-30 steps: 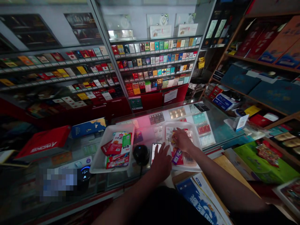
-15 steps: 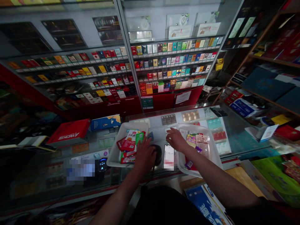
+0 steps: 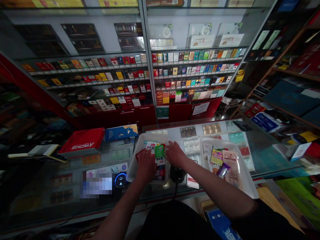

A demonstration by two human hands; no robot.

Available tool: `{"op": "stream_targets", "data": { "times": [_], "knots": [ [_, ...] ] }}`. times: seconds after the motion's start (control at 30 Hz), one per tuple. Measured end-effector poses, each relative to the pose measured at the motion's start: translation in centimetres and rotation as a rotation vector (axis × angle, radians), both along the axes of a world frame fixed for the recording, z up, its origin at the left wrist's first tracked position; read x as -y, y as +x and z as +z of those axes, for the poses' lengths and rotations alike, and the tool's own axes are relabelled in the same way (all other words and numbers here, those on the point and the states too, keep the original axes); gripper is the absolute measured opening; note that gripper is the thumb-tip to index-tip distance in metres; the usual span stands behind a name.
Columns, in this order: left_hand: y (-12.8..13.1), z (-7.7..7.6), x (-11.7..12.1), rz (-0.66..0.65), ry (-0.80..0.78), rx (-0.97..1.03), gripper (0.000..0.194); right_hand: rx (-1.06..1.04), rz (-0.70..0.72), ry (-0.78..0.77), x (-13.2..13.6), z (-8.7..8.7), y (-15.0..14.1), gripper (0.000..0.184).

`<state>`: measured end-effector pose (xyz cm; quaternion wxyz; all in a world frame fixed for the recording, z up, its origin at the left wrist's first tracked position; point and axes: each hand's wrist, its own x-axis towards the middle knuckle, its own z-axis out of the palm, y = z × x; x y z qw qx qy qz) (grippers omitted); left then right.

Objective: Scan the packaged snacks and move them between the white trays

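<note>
glass shop counter (image 3: pixel 250 143) below cigarette shelves (image 3: pixel 195 66) holds a white tray (image 3: pixel 150 135) beneath both hands, snack packets (image 3: pixel 160 156) under the left hand (image 3: pixel 146 166), cupped, any pinch hidden, the right hand (image 3: pixel 175 154) just beside, fingers spread.

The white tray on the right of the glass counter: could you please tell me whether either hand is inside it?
No, the left hand and the right hand are both at the packets in the other white tray, not in this white tray.
</note>
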<state>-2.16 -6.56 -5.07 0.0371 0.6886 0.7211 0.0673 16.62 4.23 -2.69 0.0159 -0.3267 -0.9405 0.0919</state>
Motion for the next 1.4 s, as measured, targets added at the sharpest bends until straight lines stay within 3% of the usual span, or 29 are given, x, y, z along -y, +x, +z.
{"op": "stream_targets", "data": {
  "times": [0.13,0.33,0.67,0.97,1.17,1.4],
  "knots": [
    [-1.9,-1.2,-1.0,-0.009,-0.038,-0.008,0.036,0.111,-0.052,0.011,1.0,-1.6,-3.5,0.05],
    [-4.0,-2.2,-3.2,-0.047,-0.06,-0.044,0.033,0.216,-0.177,-0.026,1.8,-2.9,-7.5,0.057],
    [-6.6,-4.0,-6.5,-0.223,-0.116,-0.087,0.047,0.303,-0.397,-0.018,1.5,-5.5,-10.3,0.072],
    [-7.6,-3.7,-8.1,-0.339,-0.1,-0.075,0.065,0.185,-0.503,-0.026,1.7,-4.6,-11.3,0.065],
    [-8.2,-2.3,-8.7,-0.412,-0.045,-0.102,0.033,0.132,-0.475,-0.028,1.9,-4.5,-11.0,0.053],
    [-9.8,-1.4,-8.8,-0.367,-0.076,-0.135,0.027,0.101,-0.429,-0.053,1.8,-3.6,-9.8,0.05]
  ]
}}
